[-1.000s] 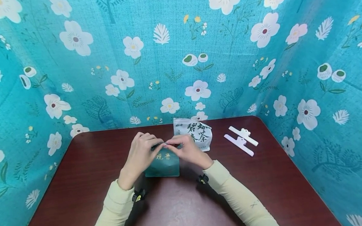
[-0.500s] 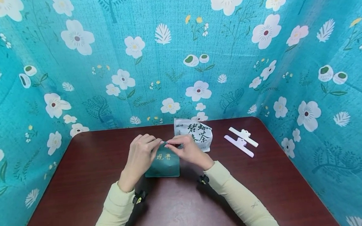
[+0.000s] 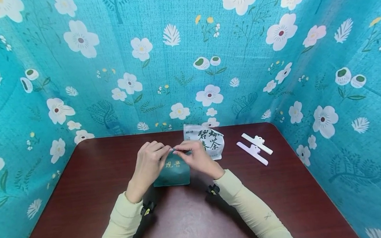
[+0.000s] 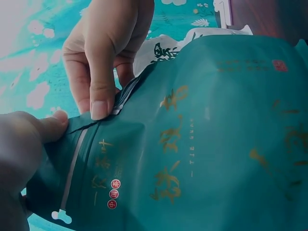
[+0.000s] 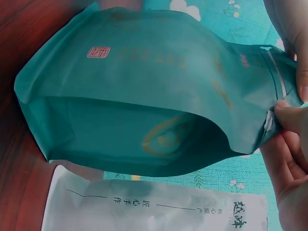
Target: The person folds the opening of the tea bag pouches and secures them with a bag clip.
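Observation:
A teal tea pouch with gold lettering stands on the dark red table, straight in front of me. My left hand and right hand meet at its top edge, and each pinches the zip strip there. In the left wrist view the right hand's fingers press the strip of the pouch, while my left thumb holds the edge beside them. The right wrist view shows the pouch from its underside, with my fingers gripping its top corner.
A white tea pouch with black characters stands just behind the teal one. Two white sealing clips lie to the right. Teal flowered cloth walls in the table at the back and on both sides.
Both hands stay pinched on the pouch's top edge. The fingertips have shifted only slightly along the strip, and the pouch has not moved from its spot.

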The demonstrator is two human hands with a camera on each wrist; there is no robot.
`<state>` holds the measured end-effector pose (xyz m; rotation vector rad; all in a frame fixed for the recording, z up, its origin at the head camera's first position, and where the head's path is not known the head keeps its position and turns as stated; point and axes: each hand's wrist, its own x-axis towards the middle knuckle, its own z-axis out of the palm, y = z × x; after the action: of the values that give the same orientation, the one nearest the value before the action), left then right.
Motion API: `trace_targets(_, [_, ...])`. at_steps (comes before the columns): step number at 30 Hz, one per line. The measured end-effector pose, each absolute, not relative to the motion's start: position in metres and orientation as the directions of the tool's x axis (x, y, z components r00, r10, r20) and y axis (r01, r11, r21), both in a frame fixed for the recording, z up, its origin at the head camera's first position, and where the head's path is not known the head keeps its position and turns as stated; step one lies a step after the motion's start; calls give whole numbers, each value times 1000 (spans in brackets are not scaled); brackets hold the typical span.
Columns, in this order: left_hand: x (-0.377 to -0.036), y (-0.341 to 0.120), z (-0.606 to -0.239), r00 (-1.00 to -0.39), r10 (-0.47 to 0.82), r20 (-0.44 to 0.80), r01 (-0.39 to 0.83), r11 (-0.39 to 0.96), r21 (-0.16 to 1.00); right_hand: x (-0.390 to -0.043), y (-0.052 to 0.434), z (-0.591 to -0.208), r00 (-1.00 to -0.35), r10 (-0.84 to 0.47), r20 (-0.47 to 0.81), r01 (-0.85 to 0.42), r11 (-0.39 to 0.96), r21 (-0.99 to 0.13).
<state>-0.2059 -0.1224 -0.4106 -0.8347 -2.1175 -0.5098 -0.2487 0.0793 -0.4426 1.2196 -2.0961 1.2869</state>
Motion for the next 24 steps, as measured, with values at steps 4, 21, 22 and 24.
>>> trace_targets(4, [-203, -122, -412, -482, 389, 785, 690, 721, 67, -247, 80, -443, -583, -476, 658, -802, 212, -558])
trace_targets(21, [-201, -114, -420, -491, 286, 823, 610, 787, 90, -244, 74, -439, -587, -409, 699, -807, 225, -546])
trace_targets(22, [-200, -114, -421, -495, 277, 824, 601, 793, 95, -244, 75, -439, -598, -408, 690, -798, 221, -560])
trace_targets(24, [-200, -113, -422, -498, 261, 827, 590, 801, 103, -244, 75, -439, -623, -408, 668, -777, 219, -590])
